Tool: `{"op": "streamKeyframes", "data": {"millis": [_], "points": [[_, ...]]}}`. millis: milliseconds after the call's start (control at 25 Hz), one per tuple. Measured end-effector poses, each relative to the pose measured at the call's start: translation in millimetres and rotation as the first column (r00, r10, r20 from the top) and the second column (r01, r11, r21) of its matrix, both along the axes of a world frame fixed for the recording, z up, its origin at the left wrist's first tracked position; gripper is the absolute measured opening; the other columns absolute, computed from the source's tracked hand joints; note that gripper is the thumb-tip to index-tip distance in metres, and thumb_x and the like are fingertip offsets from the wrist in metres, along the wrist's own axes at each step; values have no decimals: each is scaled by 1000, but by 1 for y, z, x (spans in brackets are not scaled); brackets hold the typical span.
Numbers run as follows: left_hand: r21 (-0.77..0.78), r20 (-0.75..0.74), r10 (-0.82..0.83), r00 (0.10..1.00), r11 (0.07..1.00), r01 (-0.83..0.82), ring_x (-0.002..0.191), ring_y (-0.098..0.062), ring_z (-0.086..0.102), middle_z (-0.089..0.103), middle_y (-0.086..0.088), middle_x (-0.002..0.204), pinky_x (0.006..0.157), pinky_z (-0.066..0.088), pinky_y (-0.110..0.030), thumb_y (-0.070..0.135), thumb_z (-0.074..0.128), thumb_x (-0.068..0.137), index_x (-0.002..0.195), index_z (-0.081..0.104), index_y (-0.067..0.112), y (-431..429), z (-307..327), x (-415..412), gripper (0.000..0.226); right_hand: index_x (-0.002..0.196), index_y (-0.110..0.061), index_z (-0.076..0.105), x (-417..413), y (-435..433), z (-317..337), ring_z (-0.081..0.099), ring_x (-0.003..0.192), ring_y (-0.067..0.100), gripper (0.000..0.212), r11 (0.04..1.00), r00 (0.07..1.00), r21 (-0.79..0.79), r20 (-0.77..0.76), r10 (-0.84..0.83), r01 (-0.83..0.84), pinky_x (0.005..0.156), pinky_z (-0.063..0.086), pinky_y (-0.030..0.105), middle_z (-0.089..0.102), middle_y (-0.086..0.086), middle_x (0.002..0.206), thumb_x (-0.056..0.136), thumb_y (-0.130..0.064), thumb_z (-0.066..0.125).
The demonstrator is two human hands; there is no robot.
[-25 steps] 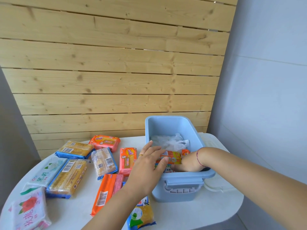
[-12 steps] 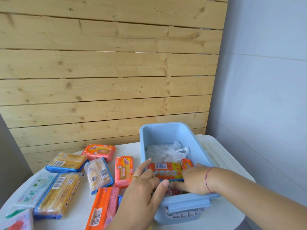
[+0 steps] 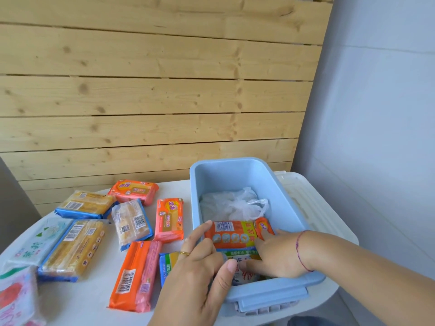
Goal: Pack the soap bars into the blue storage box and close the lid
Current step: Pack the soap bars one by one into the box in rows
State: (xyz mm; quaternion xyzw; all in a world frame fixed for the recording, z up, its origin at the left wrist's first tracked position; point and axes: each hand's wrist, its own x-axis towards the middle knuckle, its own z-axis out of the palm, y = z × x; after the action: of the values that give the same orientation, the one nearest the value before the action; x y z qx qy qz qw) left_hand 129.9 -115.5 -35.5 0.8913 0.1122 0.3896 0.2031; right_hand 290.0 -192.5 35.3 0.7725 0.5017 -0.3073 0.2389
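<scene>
The blue storage box (image 3: 292, 198) stands open on the white table, with a crumpled clear plastic bag (image 3: 233, 204) at its far end. Near its front end lie an orange soap pack (image 3: 231, 234) and other wrapped bars under it. My left hand (image 3: 200, 276) reaches over the box's left wall, fingers spread on the orange pack's left edge. My right hand (image 3: 277, 255) is inside the box, fingers pressing on the packs from the right. Several wrapped soap bars lie on the table left of the box, among them a long orange pack (image 3: 134, 276) and a pink-orange bar (image 3: 169, 220).
The white lid (image 3: 313, 208) lies on the table behind and right of the box. A wooden slat wall (image 3: 141, 102) stands behind the table, a pale wall to the right. The table's (image 3: 91, 309) rounded edges are close at left and front right.
The view has tilted and moved closer. My right hand has drawn back from deep in the box to rest on the packs; my left hand has slid onto the orange pack's edge.
</scene>
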Motion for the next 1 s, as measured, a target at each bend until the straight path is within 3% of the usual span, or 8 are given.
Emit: {"op": "streamKeyframes", "data": {"millis": [200, 320, 520, 640, 720, 800, 920, 1000], "points": [[8, -36, -1, 999, 1000, 2, 125, -11, 49, 36, 22, 74, 108, 33, -23, 48, 31, 98, 69, 55, 27, -2, 4, -2, 43, 127, -12, 50, 0, -4, 6, 54, 108, 34, 56, 998, 999, 64, -36, -5, 7, 93, 42, 42, 57, 14, 112, 98, -50, 21], [-53, -105, -3, 994, 999, -3, 131, -10, 43, 38, 23, 76, 111, 28, -18, 50, 30, 97, 71, 56, 28, -3, 5, -4, 43, 88, -15, 54, 1, -6, 8, 52, 85, 25, 45, 994, 998, 110, -52, 25, -19, 78, 42, 36, 50, 5, 79, 99, -45, 24], [-315, -90, -131, 987, 944, 97, 133, 10, 28, 60, 10, 107, 113, 23, -19, 55, 28, 94, 91, 66, 23, -12, 22, -13, 50, 102, -12, 58, -4, -5, 20, 58, 100, 25, 52, 993, 1000, 118, 11, -26, 25, 86, 42, 33, 62, 10, 107, 96, -53, 27], [-559, 28, 139, 990, 823, -99, 133, 4, 34, 49, 13, 136, 111, 27, -20, 54, 37, 85, 115, 55, 39, 17, 15, -39, 38, 106, -19, 54, -14, 1, 36, 56, 110, 27, 38, 912, 996, 408, 63, -68, 37, 91, 44, 35, 60, 4, 112, 96, -47, 31], [-463, -145, 471, 870, 745, -480, 135, -16, 37, 47, 0, 139, 109, 30, -32, 52, 46, 77, 126, 50, 28, 51, -6, -65, 55, 128, -18, 45, -28, 6, 47, 42, 130, 25, 41, 799, 988, 601, 137, -71, -26, 106, 34, 37, 45, 4, 139, 97, -41, 33], [-232, -442, 690, 573, 530, -816, 141, -33, 25, 33, -15, 149, 113, 21, -47, 49, 64, 74, 138, 40, 13, 86, -30, -102, 78, 136, -16, 41, -59, 10, 53, 33, 138, 23, 44, 607, 987, 787, 158, -28, -109, 112, 26, 34, 32, 2, 152, 96, -37, 37], [-118, -626, 742, 239, 214, -970, 139, -42, 19, 21, -26, 150, 112, 18, -56, 49, 75, 65, 138, 33, 4, 117, -48, -160, 95, 112, -16, 60, -113, 22, 40, 56, 118, 27, 36, 179, 986, 971, 151, 69, -161, 98, 45, 34, 54, 8, 134, 83, -31, 46], [-124, -710, 680, 180, 131, -984, 129, -45, 33, 28, -28, 143, 103, 30, -54, 49, 74, 64, 130, 34, 3, 121, -50, -178, 90, 106, -19, 61, -145, 34, 24, 61, 107, 24, 33, 137, 986, 985, 85, 143, -104, 89, 49, 30, 59, 5, 125, 76, -28, 53]]}}
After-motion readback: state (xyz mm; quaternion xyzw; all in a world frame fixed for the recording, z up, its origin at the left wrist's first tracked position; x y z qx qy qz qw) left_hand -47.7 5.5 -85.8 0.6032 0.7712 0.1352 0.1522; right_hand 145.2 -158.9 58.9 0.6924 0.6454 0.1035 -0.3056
